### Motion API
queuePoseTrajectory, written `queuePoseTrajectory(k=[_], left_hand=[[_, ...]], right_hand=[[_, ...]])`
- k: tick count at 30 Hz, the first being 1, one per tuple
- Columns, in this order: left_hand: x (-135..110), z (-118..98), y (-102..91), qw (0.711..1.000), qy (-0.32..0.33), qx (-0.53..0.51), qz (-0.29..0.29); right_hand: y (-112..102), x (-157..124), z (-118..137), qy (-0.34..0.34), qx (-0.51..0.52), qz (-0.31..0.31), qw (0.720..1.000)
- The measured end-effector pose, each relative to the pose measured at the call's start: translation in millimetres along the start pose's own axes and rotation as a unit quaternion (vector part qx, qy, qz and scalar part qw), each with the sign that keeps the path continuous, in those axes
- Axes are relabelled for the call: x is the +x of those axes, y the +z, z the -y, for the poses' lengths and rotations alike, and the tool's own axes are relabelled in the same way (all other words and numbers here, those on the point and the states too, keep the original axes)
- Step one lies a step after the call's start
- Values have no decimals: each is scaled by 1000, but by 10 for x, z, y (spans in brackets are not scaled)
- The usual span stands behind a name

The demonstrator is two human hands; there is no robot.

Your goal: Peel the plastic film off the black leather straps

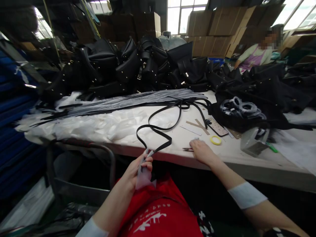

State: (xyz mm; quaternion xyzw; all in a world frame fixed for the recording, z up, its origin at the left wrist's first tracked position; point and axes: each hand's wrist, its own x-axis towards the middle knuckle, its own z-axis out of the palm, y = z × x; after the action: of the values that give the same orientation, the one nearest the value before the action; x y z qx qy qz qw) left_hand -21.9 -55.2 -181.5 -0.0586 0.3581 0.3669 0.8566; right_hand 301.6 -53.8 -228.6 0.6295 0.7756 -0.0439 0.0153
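One strap [170, 142]; illegible white apron print [153, 223]

1. I take this for a bag-making workshop: black bags [138, 65] are heaped along the far side of the table [237, 154], upper middle of the frame.
2. Bundled strips [138, 102] and a loose strap [158, 130] lie at centre, with tape rolls [243, 108] at right.
3. Cartons [217, 29] are stacked beside tall windows [177, 13] along the top, and a co-worker [256, 54] is at upper right.
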Motion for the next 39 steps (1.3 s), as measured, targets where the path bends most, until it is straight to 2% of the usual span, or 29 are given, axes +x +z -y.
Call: queuePoseTrajectory(k=[4, 9, 12, 16, 18, 26, 39], left_hand=[[9, -11, 27, 1000, -13, -20, 4], [-39, 22, 78, 1000, -7, -4, 10], [-54, 70, 96, 999, 6, 33, 4], [-45, 152, 78, 996, 11, 84, -3], [-37, 180, 67, 996, 10, 91, -11], [21, 192, 45, 995, 14, 94, -30], [37, 211, 1, 993, 32, 115, -22]], right_hand=[[-154, 12, 154, 13, 44, 30, 999], [-590, -147, 597, -64, 181, 96, 977], [-750, -150, 825, -81, 230, 148, 959], [-736, -12, 918, -61, 307, 212, 926], [-724, 56, 937, -46, 318, 226, 919], [-894, 142, 1099, -16, 269, 216, 939], [-810, 161, 971, -17, 248, 225, 942]])
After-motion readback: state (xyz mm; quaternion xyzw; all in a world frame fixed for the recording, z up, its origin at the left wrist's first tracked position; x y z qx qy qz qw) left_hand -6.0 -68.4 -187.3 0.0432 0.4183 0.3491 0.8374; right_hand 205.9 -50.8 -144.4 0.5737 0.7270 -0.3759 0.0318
